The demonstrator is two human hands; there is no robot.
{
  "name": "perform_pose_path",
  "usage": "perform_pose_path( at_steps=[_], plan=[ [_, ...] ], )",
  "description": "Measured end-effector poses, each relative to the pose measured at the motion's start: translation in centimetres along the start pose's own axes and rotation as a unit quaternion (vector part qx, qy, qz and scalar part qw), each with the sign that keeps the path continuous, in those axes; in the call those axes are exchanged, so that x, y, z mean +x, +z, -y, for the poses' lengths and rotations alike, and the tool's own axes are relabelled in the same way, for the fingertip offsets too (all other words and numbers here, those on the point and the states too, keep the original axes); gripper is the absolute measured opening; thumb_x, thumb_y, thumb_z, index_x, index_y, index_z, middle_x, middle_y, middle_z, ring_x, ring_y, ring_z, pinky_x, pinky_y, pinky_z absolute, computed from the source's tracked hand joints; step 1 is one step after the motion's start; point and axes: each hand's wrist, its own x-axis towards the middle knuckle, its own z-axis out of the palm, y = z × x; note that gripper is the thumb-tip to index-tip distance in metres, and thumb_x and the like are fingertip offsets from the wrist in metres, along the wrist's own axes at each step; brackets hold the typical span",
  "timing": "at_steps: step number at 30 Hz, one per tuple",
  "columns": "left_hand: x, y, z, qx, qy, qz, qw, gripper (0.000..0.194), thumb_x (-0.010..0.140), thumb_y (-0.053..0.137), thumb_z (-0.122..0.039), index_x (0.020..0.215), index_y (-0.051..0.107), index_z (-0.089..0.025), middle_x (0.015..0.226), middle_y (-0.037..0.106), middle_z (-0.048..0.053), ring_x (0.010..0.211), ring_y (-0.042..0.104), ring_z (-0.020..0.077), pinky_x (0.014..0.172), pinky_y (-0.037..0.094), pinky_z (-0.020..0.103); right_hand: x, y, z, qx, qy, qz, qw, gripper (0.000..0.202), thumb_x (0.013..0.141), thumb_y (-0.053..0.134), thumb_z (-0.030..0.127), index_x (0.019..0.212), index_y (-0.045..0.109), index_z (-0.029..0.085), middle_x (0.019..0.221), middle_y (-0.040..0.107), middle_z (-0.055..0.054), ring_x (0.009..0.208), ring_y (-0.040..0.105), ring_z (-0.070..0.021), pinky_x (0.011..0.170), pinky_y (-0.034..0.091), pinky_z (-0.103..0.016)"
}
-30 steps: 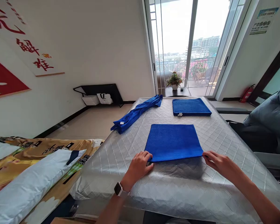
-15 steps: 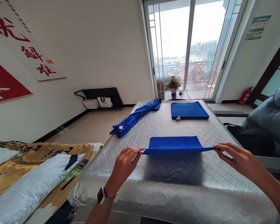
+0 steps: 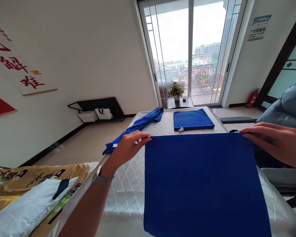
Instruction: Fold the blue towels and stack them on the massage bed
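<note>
A blue towel (image 3: 204, 184) hangs flat between my hands, its top edge stretched nearly level. My left hand (image 3: 130, 144) pinches the towel's upper left corner. The upper right corner is pinched by my right hand (image 3: 276, 140). Beyond it, a neat stack of folded blue towels (image 3: 193, 119) with a white tag lies on the silver quilted mattress (image 3: 128, 184). Several loose blue towels (image 3: 145, 122) lie bunched along the mattress's left side, partly behind my left hand.
To the left, a light blue pillow (image 3: 34, 207) rests on a patterned brown bedspread (image 3: 44, 171). A grey sofa (image 3: 286, 105) stands on the right. A small table (image 3: 180, 103) with a potted plant (image 3: 175, 91) is by the glass door.
Both hands have risen with the towel, lifting it off the mattress. It now hangs upright facing me instead of lying partly on the surface. The view has shifted slightly right.
</note>
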Motion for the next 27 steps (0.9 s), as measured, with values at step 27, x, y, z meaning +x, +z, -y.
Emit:
perform_pose_path(
  at_steps=[27],
  plan=[
    [15.3, 33.9, 18.5, -0.090, -0.065, -0.025, 0.994, 0.009, 0.096, 0.061, -0.017, 0.095, 0.068, -0.022, 0.108, 0.075, 0.006, 0.106, 0.070, 0.0215, 0.098, 0.055, 0.037, 6.0, 32.2, -25.0, 0.017, 0.214, 0.098, 0.972, 0.021, 0.088, 0.056, 0.024, 0.095, 0.076, 0.026, 0.106, 0.078, -0.006, 0.090, 0.074, -0.0245, 0.087, 0.057, -0.038]
  ],
)
